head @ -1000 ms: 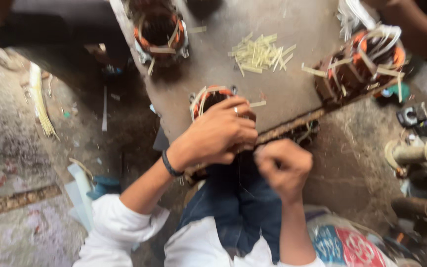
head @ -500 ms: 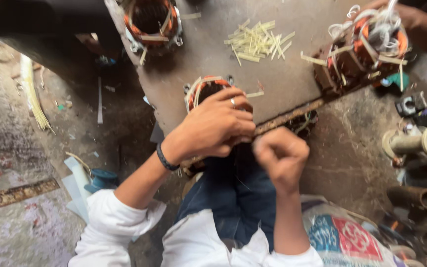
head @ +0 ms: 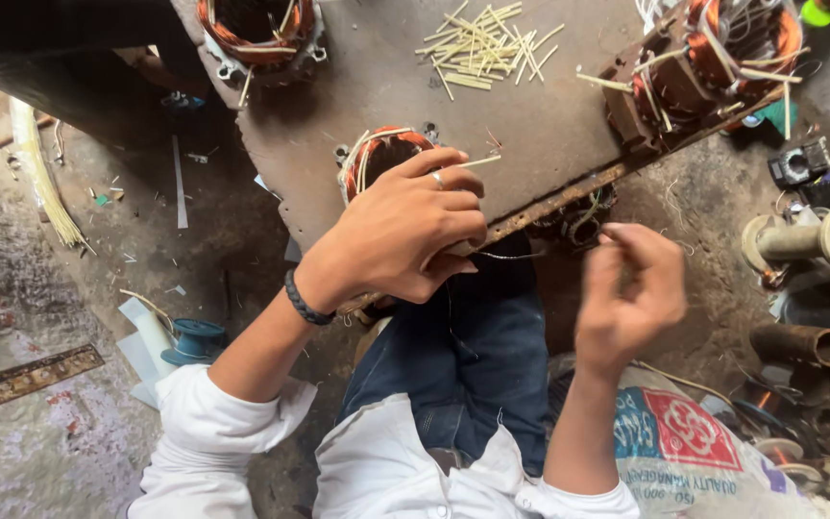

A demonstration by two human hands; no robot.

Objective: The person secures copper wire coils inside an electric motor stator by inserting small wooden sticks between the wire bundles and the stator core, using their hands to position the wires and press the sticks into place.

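One head-worn camera looks steeply down, close over the worktop's (head: pixel 549 125) near edge and the lap.

Rusty metal tabletop (head: pixel 549 115), dirty concrete floor (head: pixel 60 317) w/ scraps, patterned mat (head: pixel 12 380) left, pipes (head: pixel 809 288) right, daylight.

The motor stator (head: pixel 381 163) shows glossy copper wire in a dull metal frame; the work plate (head: pixel 530 135) is rusty, matt, rough metal; the slot sticks (head: pixel 482 43) look pale, matt and fibrous; the sack (head: pixel 694 452) is woven plastic cloth.
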